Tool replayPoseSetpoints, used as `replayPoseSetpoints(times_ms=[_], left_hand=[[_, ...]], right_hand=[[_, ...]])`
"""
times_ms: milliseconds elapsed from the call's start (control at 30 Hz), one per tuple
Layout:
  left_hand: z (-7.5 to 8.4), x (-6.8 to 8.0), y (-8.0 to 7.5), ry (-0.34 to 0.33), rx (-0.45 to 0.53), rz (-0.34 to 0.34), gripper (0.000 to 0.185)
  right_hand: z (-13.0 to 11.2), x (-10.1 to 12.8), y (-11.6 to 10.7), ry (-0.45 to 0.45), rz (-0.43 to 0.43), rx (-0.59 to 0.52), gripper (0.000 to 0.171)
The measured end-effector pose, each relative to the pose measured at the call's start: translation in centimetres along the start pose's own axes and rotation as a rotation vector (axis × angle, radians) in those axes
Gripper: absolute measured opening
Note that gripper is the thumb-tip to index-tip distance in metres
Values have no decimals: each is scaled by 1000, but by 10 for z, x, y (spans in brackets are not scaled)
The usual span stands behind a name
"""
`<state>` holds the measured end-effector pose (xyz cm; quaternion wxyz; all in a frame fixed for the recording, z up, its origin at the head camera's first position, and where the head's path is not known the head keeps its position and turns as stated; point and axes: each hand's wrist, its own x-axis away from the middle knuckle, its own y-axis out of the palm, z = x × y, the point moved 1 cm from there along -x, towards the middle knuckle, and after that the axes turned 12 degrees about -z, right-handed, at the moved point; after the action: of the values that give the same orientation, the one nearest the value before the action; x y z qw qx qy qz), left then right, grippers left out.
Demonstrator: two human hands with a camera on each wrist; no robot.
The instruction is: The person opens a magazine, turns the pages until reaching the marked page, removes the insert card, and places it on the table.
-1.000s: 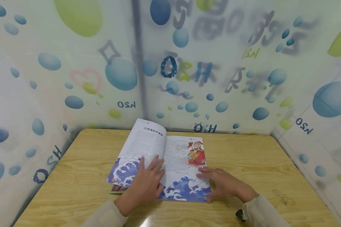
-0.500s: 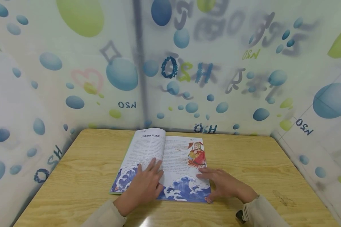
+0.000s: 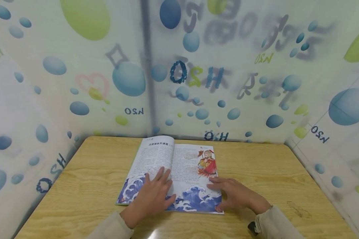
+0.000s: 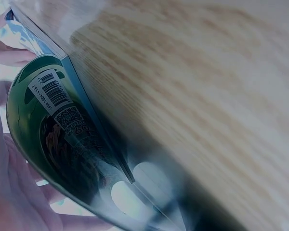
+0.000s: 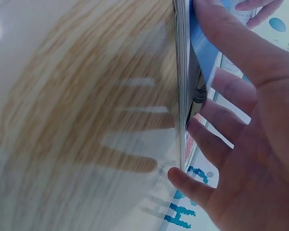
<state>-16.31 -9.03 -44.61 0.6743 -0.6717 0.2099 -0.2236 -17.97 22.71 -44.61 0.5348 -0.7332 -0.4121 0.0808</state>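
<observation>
Open picture book [image 3: 173, 174] is lying flat mid-worktop [image 3: 257, 166]. Left hand [image 3: 154, 196] and right hand [image 3: 236, 196] are both pressing pages down, fingers straight — no grip closed on anything. Book is looking light, floppy, pages thin and glossy — best taken by the page edge or by the spine.

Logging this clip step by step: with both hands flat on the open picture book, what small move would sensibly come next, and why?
Probably sliding the left hand outward to smooth its page. The open picture book with blue wave art lies on the light wooden table; its left page bulges near the spine, while the right hand holds the right page flat.
</observation>
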Motion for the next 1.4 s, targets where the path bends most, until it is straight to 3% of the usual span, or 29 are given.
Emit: replayPoseSetpoints(times_ms=[200,367,733,967,1167,1267,1400], left_hand=[[4,-3,0,-29,-18,-81,96],[7,-3,1,-31,-29,-94,108],[6,-2,2,-3,-25,-90,102],[5,-1,0,2,-25,-71,87],[4,-1,-2,8,-32,-48,75],[3,-2,-4,5,-24,-62,72],[2,-3,-7,3,4,-68,75]], right_hand=[[0,-3,1,38,0,-20,74],[-3,-5,0,64,-1,-54,72],[-3,-4,-4,47,2,-70,70],[-2,5,-15,30,-32,-210,79],[5,17,-31,20,86,-331,68],[9,22,-36,53,132,-348,63],[15,23,-34,146,80,-300,70]])
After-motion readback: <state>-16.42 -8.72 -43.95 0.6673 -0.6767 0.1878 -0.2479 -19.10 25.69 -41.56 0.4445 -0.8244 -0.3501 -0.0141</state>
